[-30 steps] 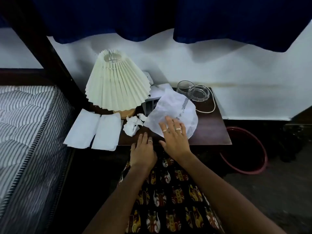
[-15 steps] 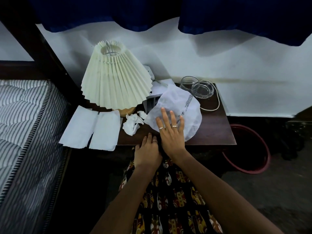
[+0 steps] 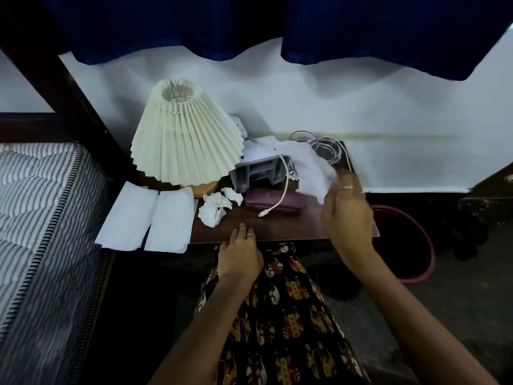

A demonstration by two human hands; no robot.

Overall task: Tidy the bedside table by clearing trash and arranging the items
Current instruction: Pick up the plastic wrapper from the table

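Observation:
My right hand (image 3: 347, 215) grips a white plastic bag (image 3: 311, 168) and holds it lifted over the right side of the dark wooden bedside table (image 3: 291, 226). My left hand (image 3: 240, 254) rests on the table's front edge with straight fingers, holding nothing. Crumpled white tissues (image 3: 216, 207) lie near the middle of the table. A purple case (image 3: 273, 200) lies flat, with a white cable (image 3: 277, 195) and its plug draped across it. Behind the case stands a grey plastic holder (image 3: 258, 172).
A pleated cream lamp (image 3: 183, 137) stands at the table's left. Two white paper sheets (image 3: 150, 218) hang over the left edge. A glass cup and glass ashtray (image 3: 322, 145) sit at the back right. A red bin (image 3: 408, 243) is on the floor, right. A striped mattress (image 3: 36, 218) lies left.
My right hand has closed on the bag and pulled it up and to the right, uncovering the purple case, the cable and the grey holder. My left hand stays at the table edge.

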